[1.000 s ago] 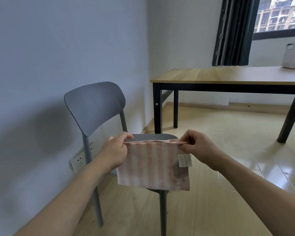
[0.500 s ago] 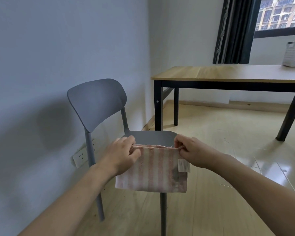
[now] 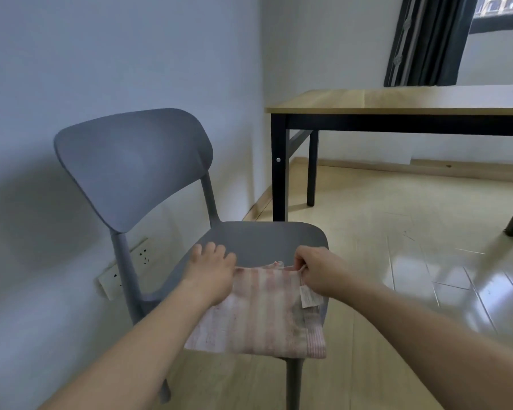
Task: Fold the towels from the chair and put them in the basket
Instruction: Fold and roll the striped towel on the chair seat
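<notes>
A pink-and-white striped towel [image 3: 261, 315], folded, lies on the front part of the grey chair's seat [image 3: 261, 241], its lower edge hanging a little past the seat's front. A white label shows at its right side. My left hand [image 3: 212, 269] rests on the towel's top left corner with fingers spread over the seat. My right hand [image 3: 314, 270] pinches the towel's top right corner. The basket is out of view.
The grey chair stands against a pale wall with a socket strip [image 3: 122, 267] low behind it. A wooden table with black legs [image 3: 397, 99] stands to the right at the back, by dark curtains [image 3: 427, 39]. The floor is glossy light wood.
Both hands lowered the towel from hanging in the air onto the chair seat. The left hand's fingers have opened out flat. The view tilted down, so the basket on the table left the frame.
</notes>
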Tool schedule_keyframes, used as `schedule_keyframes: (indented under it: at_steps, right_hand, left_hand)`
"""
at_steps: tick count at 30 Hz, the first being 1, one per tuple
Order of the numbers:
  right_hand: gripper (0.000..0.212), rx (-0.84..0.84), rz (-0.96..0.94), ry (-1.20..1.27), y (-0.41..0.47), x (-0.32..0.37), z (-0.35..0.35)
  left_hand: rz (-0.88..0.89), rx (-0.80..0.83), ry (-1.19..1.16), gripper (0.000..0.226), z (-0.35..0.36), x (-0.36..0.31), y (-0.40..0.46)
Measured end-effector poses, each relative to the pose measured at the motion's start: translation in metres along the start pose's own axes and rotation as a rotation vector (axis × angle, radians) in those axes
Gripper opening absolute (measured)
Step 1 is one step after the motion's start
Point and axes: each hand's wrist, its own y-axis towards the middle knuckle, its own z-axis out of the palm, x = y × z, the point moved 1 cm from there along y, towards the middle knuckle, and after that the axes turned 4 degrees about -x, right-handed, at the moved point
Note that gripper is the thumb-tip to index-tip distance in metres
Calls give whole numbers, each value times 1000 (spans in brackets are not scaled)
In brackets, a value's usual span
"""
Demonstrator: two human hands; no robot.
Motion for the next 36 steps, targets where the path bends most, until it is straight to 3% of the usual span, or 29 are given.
schedule_keyframes:
  at_steps: [3, 6, 9, 14, 17, 25, 31, 36]
  right_hand:
    - [23, -12, 28, -6, 16, -11, 22]
    - [17, -94, 43, 4, 20, -24, 32]
    - [15, -168, 46, 91, 14, -34, 38]
    - [11, -232, 173, 373, 14, -39, 42]
    - [7, -216, 243, 417, 17, -39, 40]
    - [6, -171, 273, 309, 19, -39, 38]
    - [6, -181, 294, 367, 21, -41, 30]
    - [8, -220, 303, 409, 18, -42, 29]
  left_hand:
    - [142, -40, -343, 36, 23, -31, 17]
    - [192, -88, -779, 28, 34, -51, 31]
    - [120, -109, -872, 9, 44, -54, 38]
    - [70, 10, -1037, 13, 41, -51, 41]
    - [5, 27, -1154, 13, 36, -48, 41]
    - [57, 98, -956, 10, 19, -50, 49]
    - [201, -75, -910, 7, 6, -52, 49]
    - [457, -327, -586, 8, 11, -54, 46]
